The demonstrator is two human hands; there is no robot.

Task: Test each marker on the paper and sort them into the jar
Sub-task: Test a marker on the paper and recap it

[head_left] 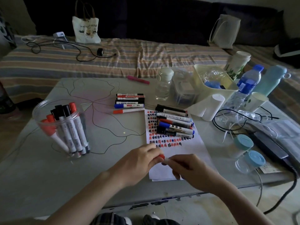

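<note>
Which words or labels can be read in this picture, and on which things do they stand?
"WHITEBOARD MARKER": on black markers in the row behind the paper.
"NAUGHTY BEAR", partly blurred: on the tote bag.
Marker labels in the jar, bottle label: too blurred.

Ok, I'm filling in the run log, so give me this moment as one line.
left hand: grips red cap | right hand: holds marker | over paper | jar: holds markers

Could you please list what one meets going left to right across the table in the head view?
Clear jar holding markers → red marker lying alone → paper with test marks → paper towel roll → blue-lidded containers.
</note>
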